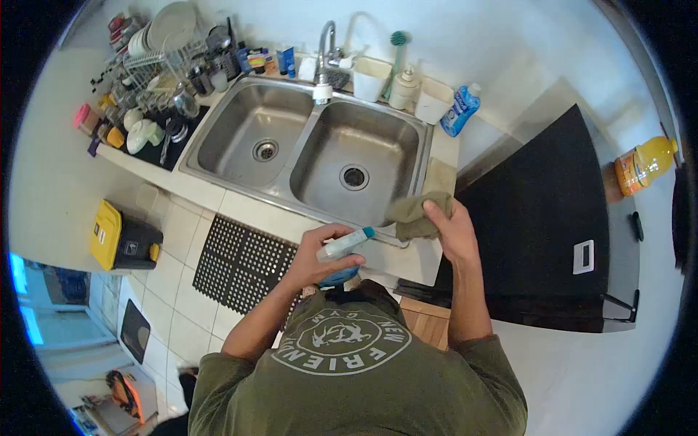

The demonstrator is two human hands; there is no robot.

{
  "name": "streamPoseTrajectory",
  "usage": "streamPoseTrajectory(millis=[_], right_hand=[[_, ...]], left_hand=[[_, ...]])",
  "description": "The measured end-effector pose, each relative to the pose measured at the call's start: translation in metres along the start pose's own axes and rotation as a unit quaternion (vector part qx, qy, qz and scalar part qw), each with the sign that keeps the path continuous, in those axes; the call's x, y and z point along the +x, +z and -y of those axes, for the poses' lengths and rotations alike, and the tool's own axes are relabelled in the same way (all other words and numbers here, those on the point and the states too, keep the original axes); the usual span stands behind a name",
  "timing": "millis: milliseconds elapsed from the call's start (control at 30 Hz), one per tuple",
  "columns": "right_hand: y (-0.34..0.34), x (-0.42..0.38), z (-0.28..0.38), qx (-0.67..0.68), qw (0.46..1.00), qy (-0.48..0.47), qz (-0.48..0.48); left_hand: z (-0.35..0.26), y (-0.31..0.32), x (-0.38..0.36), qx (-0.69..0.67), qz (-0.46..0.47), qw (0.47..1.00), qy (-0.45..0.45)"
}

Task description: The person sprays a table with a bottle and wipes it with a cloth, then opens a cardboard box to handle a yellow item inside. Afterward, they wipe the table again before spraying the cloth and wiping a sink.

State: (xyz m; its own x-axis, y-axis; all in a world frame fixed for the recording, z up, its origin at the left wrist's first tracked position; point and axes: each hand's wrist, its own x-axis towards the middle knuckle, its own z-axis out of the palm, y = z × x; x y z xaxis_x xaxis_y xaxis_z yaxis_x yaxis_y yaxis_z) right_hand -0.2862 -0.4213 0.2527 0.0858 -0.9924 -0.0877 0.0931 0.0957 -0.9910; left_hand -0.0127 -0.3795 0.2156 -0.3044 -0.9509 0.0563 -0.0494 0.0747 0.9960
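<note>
My left hand (323,258) is wrapped round a spray bottle (343,245) with a whitish head and a teal tip, held in front of my shirt near the counter's front edge. The bottle's blue lower part shows beneath the hand. In my right hand (454,229) is an olive-green cloth (418,216), bunched at the front right corner of the steel double sink (291,156). The cloth hangs over the sink rim. Both basins hold nothing but their drains.
A faucet (325,58) stands behind the sink, with white containers (371,78) and a blue bottle (460,110) to its right. A loaded dish rack (163,62) is at the left. The black fridge (538,225) stands right, with a yellow bottle (645,166) beyond.
</note>
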Motion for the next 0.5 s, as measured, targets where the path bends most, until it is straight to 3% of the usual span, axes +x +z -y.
streamPoseTrajectory(millis=[100,200,300,333,400,467,500], right_hand=[[-0.031,0.034,0.009,-0.060,0.993,0.102,-0.015],[-0.049,0.049,0.026,-0.188,0.971,0.146,0.015],[-0.063,0.055,0.036,-0.236,0.964,0.099,0.075],[-0.062,0.059,0.036,-0.265,0.961,0.041,0.063],[-0.046,0.054,0.052,-0.397,0.914,-0.051,0.059],[-0.009,0.038,0.068,-0.516,0.835,-0.181,0.062],[0.010,0.035,0.076,-0.575,0.795,-0.107,0.162]], left_hand=[[0.005,0.001,0.022,0.046,0.017,0.999,0.014],[0.003,0.010,0.041,0.029,-0.009,0.999,0.012],[0.005,0.021,0.053,0.046,-0.027,0.999,0.011],[0.006,0.024,0.056,0.065,-0.028,0.997,0.007],[0.008,0.032,0.062,0.106,-0.032,0.994,0.008],[0.010,0.041,0.067,0.149,-0.039,0.988,0.019],[0.010,0.043,0.067,0.150,-0.041,0.988,0.017]])
